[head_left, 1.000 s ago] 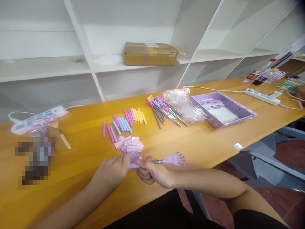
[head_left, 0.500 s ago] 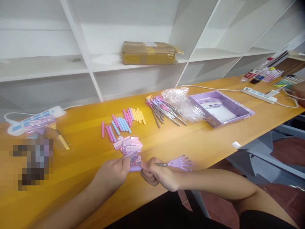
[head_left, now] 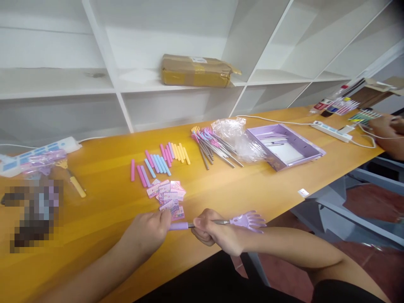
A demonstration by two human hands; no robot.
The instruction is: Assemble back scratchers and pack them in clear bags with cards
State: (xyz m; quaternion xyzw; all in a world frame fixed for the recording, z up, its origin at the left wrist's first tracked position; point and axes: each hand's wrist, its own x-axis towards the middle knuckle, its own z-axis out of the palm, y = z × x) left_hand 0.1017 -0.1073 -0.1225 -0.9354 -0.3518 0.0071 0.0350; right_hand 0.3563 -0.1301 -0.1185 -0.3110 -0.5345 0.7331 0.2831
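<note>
A back scratcher with a purple hand-shaped head (head_left: 248, 221) and a metal rod lies across both my hands. My right hand (head_left: 210, 229) is closed around the rod, its head pointing right over my forearm. My left hand (head_left: 154, 227) grips a purple handle sleeve (head_left: 179, 226), into which the rod's left end runs. Just beyond my left hand lies a pile of pink printed cards (head_left: 167, 193). Pink, purple, blue and yellow sleeves (head_left: 160, 162) sit in rows behind them. Several metal-rod back scratchers (head_left: 217, 147) are heaped farther back.
Clear plastic bags (head_left: 238, 139) lie beside a purple open box (head_left: 285, 147). Power strips (head_left: 331, 131) sit at right and left. Packaged scratchers (head_left: 72, 181) are at left. A taped carton (head_left: 197, 70) rests on the shelf. Another person's hand (head_left: 386, 126) is at far right, near bottles (head_left: 330, 105).
My right hand has shifted slightly right with the back scratcher. More of the sleeve and rod shows between my hands. The view has turned a little to the right.
</note>
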